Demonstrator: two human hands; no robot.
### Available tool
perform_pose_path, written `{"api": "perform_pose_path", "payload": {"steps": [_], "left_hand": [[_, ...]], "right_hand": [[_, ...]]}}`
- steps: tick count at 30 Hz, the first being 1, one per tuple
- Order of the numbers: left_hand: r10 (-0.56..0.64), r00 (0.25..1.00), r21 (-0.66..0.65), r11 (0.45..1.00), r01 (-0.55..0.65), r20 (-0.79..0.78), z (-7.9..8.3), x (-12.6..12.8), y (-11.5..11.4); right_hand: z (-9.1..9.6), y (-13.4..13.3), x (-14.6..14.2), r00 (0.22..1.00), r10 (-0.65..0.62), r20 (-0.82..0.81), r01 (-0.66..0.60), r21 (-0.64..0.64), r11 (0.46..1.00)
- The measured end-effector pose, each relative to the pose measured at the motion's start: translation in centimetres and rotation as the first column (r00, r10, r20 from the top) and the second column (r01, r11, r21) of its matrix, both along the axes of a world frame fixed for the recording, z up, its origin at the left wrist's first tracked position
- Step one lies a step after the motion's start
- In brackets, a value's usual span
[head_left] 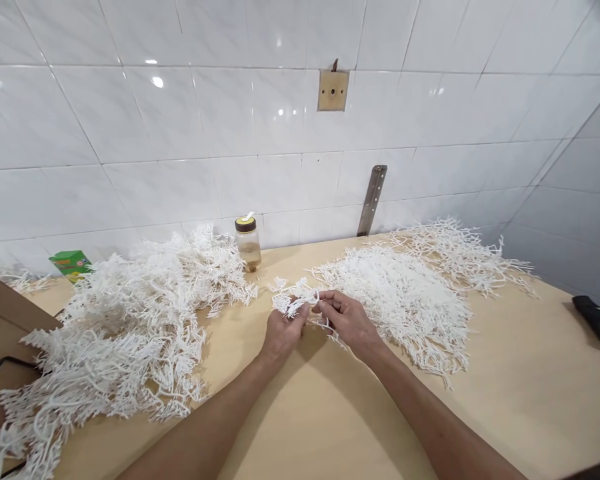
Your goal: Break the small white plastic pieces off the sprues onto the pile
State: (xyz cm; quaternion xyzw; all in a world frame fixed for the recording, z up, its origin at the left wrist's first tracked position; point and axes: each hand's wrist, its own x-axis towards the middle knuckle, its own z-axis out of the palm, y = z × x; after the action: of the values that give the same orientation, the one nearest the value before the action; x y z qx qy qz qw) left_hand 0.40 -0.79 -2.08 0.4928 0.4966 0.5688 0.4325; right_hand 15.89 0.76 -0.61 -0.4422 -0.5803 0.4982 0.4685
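Note:
Near the middle of the table, my left hand [284, 328] pinches a white branched plastic sprig [296, 304] between thumb and fingers. My right hand [344, 321] is closed beside it, its thumb and fingertips gripping a thin white stem that curves between both hands. Part of another stem hangs below the right fingers. To the left lies a big tangled heap of bushy white sprigs [130, 333]. Close to my right hand spreads a flatter pile of white stems [400, 293], with looser white stems [460, 257] behind it.
A jar with a yellow-and-brown lid [249, 243] stands behind the left heap, near a green box [71, 263]. A metal strip [373, 200] leans on the tiled wall. A black object [597, 321] sits at the right, and a brown panel [10, 313] at the left.

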Motion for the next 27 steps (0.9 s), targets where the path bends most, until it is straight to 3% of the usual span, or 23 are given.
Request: {"api": "perform_pose_path", "payload": {"steps": [3,7,10,12,14,16,18,21,27], "left_hand": [[0.026,1.000,0.007,1.000,-0.026,0.012,-0.2,-0.1,0.3],[-0.019,0.976,-0.042,0.999,0.029,0.215,0.3,-0.4,0.6],[-0.059,0.942,-0.123,0.987,0.105,0.329,0.8,-1.1,0.9],[-0.134,0.921,-0.154,0.967,0.202,0.366,1.1,-1.8,1.0],[-0.202,0.887,-0.159,0.944,0.289,0.415,1.4,-2.3,1.1],[-0.243,0.850,-0.146,0.927,0.345,0.468,1.5,-2.6,1.1],[-0.249,0.823,-0.135,0.922,0.363,0.511,1.6,-3.0,1.2],[-0.237,0.791,-0.119,0.925,0.362,0.564,1.6,-3.6,1.5],[-0.269,0.725,-0.101,0.901,0.422,0.634,1.5,-5.0,2.5]], "right_hand": [[-0.4,-0.2,-0.2,0.993,0.113,0.032,-0.110,-0.070,0.991],[-0.4,-0.1,0.3,0.969,0.210,0.131,-0.205,-0.052,0.977],[-0.8,0.5,0.8,0.962,-0.039,0.272,0.016,0.085,0.996],[-1.1,0.8,0.9,0.911,-0.213,0.353,0.113,0.281,0.953],[-1.4,1.0,0.5,0.865,-0.275,0.420,0.066,0.447,0.892],[-1.7,1.0,-0.2,0.826,-0.269,0.496,-0.033,0.519,0.854],[-1.9,1.1,-0.9,0.760,-0.270,0.591,-0.110,0.527,0.843],[-1.9,1.6,-1.5,0.640,-0.255,0.725,-0.179,0.463,0.868],[-1.6,4.0,-2.0,0.529,-0.287,0.799,-0.136,0.414,0.900]]}}
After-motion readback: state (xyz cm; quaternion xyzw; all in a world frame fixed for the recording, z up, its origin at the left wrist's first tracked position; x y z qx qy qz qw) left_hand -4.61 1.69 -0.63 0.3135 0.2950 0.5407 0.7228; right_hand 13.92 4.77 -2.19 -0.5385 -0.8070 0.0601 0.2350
